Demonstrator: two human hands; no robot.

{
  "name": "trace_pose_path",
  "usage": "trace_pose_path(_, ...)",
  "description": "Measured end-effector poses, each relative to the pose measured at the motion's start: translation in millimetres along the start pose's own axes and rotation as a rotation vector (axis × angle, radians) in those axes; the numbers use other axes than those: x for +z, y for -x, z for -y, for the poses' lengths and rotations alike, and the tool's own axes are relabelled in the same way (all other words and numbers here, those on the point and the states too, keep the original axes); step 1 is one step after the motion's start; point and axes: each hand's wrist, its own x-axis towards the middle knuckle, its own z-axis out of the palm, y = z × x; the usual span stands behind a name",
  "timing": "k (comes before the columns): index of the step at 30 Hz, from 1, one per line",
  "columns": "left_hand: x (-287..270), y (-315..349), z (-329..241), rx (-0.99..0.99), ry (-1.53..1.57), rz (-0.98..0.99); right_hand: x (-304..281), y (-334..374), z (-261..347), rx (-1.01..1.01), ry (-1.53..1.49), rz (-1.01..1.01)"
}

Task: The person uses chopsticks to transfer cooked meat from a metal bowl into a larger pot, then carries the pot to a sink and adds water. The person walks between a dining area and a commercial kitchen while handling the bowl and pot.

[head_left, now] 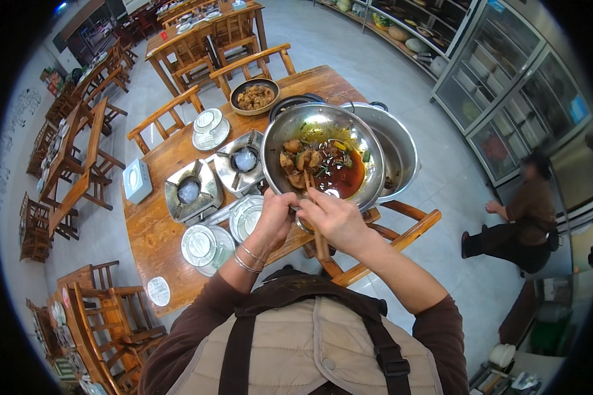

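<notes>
While the left hand (277, 212) has its grip on the rim of a steel bowl (291, 126), the right hand (335, 217) holds chopsticks (308, 182) among saucy meat (297, 160), the bowl overlapping a deep pot (402, 148), at the edge of the tabletop (148, 253)

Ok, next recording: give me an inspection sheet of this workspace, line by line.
Surface: wooden table, top partly covered.
Hand-worked things: steel bowl holding brown food chunks and dark red sauce; chopsticks reaching into it; steel pot to its right, partly hidden behind it.
Clutter: two steel burners, dark pan of food, stacked tableware, light-blue box, white disc.
Hands: left hand grips the bowl's near rim; right hand holds the chopsticks.
Cables: nothing seen.
Surroundings: wooden chair close by, glass-door fridge, another person at right.
</notes>
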Motion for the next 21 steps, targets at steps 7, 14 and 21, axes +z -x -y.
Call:
trace_pose_path(7,1,-2,0,0.018,0.042,-0.051,19,-11,-5,-0.049,0.073,-0.028)
trace_pose_path(14,-20,-10,4,-0.004,0.051,0.051,33,-20,-11,-0.076,0.105,-0.011)
trace_pose_path(21,-2,-3,-3,-0.03,0.025,-0.026,32,-19,-34,-0.077,0.086,0.072)
